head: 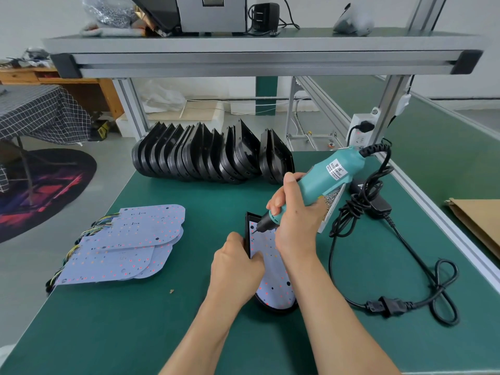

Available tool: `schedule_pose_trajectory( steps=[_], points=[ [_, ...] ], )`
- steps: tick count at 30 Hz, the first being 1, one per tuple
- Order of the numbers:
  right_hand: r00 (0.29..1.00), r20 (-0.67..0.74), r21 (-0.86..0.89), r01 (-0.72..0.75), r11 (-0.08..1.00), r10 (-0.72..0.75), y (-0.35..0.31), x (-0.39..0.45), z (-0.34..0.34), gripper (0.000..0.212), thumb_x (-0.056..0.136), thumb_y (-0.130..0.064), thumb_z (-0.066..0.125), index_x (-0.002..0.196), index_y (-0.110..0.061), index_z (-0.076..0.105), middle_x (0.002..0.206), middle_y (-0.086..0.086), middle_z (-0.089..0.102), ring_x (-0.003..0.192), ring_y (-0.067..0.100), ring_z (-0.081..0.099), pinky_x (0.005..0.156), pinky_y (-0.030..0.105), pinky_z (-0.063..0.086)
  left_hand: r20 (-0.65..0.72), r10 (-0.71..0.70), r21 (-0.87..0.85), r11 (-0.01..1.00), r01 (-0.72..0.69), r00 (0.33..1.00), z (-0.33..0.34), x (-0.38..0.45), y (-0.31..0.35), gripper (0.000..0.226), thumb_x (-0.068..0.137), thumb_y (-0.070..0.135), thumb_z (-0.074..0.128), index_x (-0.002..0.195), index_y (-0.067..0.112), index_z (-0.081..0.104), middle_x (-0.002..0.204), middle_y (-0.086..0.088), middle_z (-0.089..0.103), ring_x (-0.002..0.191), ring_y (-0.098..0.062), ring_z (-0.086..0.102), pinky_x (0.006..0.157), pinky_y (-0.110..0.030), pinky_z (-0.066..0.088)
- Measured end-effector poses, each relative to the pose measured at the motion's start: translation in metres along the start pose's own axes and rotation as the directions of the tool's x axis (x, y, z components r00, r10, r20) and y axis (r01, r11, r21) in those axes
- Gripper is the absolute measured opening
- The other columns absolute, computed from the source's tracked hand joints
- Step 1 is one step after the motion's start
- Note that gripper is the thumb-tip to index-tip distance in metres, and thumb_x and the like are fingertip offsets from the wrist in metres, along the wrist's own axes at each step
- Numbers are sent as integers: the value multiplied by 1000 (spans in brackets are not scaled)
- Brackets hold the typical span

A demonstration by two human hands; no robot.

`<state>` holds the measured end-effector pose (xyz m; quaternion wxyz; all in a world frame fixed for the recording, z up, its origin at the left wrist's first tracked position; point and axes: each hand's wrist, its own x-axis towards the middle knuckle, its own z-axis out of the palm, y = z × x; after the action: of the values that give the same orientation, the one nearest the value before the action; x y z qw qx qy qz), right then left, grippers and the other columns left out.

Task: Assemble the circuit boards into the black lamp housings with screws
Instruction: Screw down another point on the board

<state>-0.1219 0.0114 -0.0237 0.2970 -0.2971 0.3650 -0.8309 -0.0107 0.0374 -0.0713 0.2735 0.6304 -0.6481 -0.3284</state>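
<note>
Driving a screw: right hand [293,228] wraps the electric screwdriver [322,175], bit on the circuit board [273,269] seated in the black lamp housing [246,234] on the tabletop [162,320]. Left hand [235,262] pinches the housing's left edge. Risk: tilted bit cams out, scoring the board, if that grip slips.

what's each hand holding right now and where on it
The right hand grips the teal electric screwdriver around its lower barrel, near the bit end. The left hand holds the black lamp housing by its left edge.

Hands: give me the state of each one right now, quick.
Left hand: grips the edge of the black lamp housing, fingers curled over the circuit board.
Right hand: grips the teal electric screwdriver.
</note>
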Motion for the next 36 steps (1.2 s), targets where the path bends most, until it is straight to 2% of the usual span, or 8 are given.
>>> schedule_pose_trajectory(
  steps=[7,11,18,24,27,32,34,36],
  points=[
    [1000,6,-5,-30,1000,30,2,0,-1,11,89,-23,66,79,-28,65,52,3,42,45,22,37,55,35,49,1,-21,1,1000,21,1000,0,-1,-3,25,90,27,65,83,17,43,74,4,54,60,-12,46,47,-24,29],
    [999,25,-10,-38,999,39,1,-1,-3,11,91,-23,67,81,-28,66,54,3,43,47,21,39,58,35,50,-2,-22,-5,1000,22,1000,0,-1,-3,25,90,27,65,82,18,44,74,5,54,60,-10,47,44,-18,26],
    [999,13,-6,-39,999,39,0,-1,-1,19,93,-21,66,76,-30,64,53,3,41,46,22,38,57,34,50,7,-22,0,1000,22,1000,-1,-2,-2,23,91,28,65,85,16,46,76,3,57,61,-11,49,44,-18,28],
    [997,51,33,-64,997,63,-4,1,-3,6,93,-21,67,92,-26,70,58,2,46,48,20,41,61,33,50,28,-35,-4,999,35,999,-3,-2,-3,23,90,28,66,86,15,47,76,2,58,59,-12,48,42,-16,35],
    [999,36,104,-13,995,10,-17,7,-3,12,95,-22,65,91,-30,73,57,1,47,47,18,41,60,31,50,56,-65,-15,998,66,996,-5,-2,-3,20,90,29,65,88,15,50,81,1,61,66,-17,57,50,-24,40],
    [996,-91,234,47,971,-26,-43,20,-36,9,97,-15,63,95,-22,68,57,-2,46,46,15,41,56,28,44,70,-83,81,994,78,994,-18,-5,-4,49,88,63,65,100,16,60,95,2,69,97,-22,66,85,-37,53],
    [983,-185,256,29,966,20,-48,20,-59,5,99,-15,63,97,-19,65,59,-2,46,49,15,40,58,28,44,-29,-52,171,984,56,998,-26,-3,0,56,87,70,61,108,18,62,99,3,67,102,-24,61,86,-36,48],
    [955,-283,260,-7,965,84,-50,17,-79,5,99,-18,66,97,-19,61,61,-2,44,53,16,39,61,29,45,-142,57,174,984,-32,988,-33,1,10,44,90,61,65,106,20,64,95,4,64,95,-23,60,79,-35,44]
  ],
)
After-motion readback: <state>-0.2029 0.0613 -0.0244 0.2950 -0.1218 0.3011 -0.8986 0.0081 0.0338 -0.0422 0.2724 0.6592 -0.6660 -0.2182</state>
